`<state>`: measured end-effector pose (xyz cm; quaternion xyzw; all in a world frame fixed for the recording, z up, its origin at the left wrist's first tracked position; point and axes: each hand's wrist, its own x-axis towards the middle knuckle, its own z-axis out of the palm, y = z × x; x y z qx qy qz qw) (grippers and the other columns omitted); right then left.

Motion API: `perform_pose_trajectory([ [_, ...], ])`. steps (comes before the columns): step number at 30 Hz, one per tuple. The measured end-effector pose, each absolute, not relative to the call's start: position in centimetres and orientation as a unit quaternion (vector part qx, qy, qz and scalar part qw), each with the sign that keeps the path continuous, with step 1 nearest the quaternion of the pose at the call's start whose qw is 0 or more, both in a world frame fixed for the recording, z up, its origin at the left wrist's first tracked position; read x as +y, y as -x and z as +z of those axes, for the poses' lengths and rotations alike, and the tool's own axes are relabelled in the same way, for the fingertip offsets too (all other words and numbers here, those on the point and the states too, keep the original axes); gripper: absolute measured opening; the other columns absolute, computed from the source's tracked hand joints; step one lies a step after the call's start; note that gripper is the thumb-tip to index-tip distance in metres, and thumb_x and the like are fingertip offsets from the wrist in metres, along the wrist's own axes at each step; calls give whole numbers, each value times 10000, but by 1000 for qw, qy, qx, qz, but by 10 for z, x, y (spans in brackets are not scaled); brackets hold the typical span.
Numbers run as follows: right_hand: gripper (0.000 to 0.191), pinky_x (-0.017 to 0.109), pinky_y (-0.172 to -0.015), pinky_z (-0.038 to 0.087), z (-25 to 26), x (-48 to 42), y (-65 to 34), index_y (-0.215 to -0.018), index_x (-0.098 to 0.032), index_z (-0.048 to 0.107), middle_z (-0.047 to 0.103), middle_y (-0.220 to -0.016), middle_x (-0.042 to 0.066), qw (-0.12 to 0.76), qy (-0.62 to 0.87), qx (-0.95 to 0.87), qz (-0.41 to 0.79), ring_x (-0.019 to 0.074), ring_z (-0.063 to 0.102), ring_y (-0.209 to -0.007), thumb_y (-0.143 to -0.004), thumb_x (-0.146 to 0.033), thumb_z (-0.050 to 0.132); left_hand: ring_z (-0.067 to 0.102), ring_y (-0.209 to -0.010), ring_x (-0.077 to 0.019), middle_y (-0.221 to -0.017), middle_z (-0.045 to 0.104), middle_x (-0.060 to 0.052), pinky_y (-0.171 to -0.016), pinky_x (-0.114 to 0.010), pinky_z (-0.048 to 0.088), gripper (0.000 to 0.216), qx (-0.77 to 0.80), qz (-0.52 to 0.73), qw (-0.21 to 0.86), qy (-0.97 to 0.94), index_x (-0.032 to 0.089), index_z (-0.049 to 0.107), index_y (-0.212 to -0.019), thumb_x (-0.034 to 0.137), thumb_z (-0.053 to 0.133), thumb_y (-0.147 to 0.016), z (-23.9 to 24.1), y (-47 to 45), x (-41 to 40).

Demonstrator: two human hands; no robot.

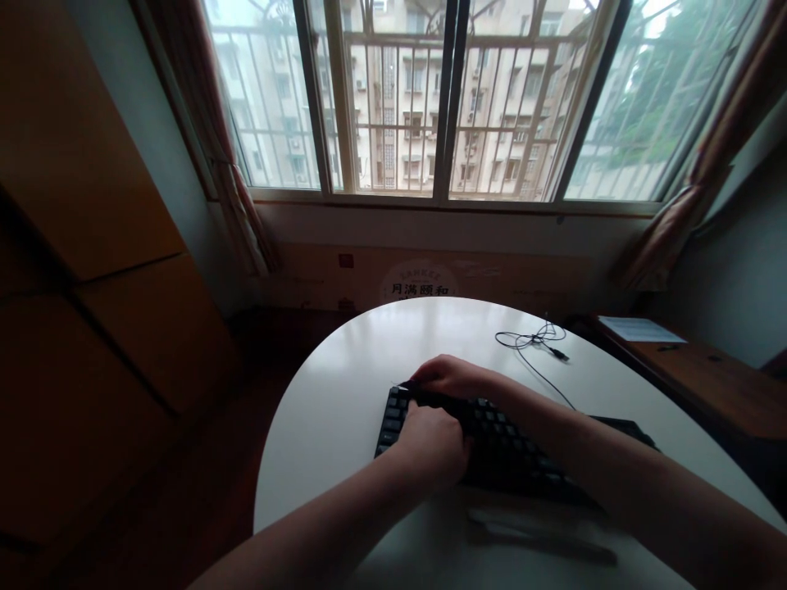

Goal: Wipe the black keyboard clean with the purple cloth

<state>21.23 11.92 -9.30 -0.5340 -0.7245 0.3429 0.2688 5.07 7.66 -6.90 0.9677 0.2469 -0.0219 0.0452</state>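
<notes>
A black keyboard [492, 442] lies on the round white table [344, 393]. My left hand [430, 447] rests on the keyboard's near left part, its fingers curled under and closed; what they hold is hidden. My right hand [452, 377] reaches over the keyboard's far left corner, fingers pinched together on something small that I cannot make out. My right forearm crosses above the keys.
A thin black cable [534, 340] lies coiled on the table behind the keyboard. A dark flat strip [541, 537] lies in front of the keyboard. A wooden bench with a paper sheet [639, 329] stands at the right. A window [430, 98] and curtains are behind.
</notes>
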Motion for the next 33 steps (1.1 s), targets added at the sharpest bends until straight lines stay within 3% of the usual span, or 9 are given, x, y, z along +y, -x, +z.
perform_pose_trajectory([
  [11, 314, 275, -769, 492, -81, 81, -257, -1058, -166, 740, 743, -941, 38, 184, 568, -731, 332, 185, 655, -827, -826, -310, 585, 658, -813, -293, -849, 736, -163, -961, -574, 390, 478, 236, -46, 47, -969, 134, 755, -854, 391, 360, -929, -70, -52, 75],
  [22, 320, 346, -879, 515, -100, 80, -235, -1062, -170, 744, 739, -1041, 69, 296, 573, -706, 293, 239, 676, -953, -848, -342, 578, 663, -865, -342, -873, 730, -177, -939, -616, 390, 449, 221, -58, 60, -972, 115, 752, -897, 357, 376, -931, -68, -53, 76],
  [27, 313, 344, -918, 502, -111, 108, -215, -1071, -177, 744, 731, -1081, 75, 311, 551, -723, 277, 240, 669, -1017, -837, -297, 574, 653, -883, -350, -910, 726, -183, -945, -608, 393, 436, 222, -45, 55, -972, 100, 746, -938, 336, 379, -924, -71, -53, 77],
  [33, 325, 293, -871, 504, -107, 125, -198, -1096, -184, 735, 742, -1041, 44, 292, 529, -748, 274, 200, 683, -945, -835, -240, 549, 644, -853, -351, -912, 711, -190, -880, -608, 433, 365, 215, -37, 28, -975, 115, 739, -916, 306, 428, -894, -72, -53, 77],
])
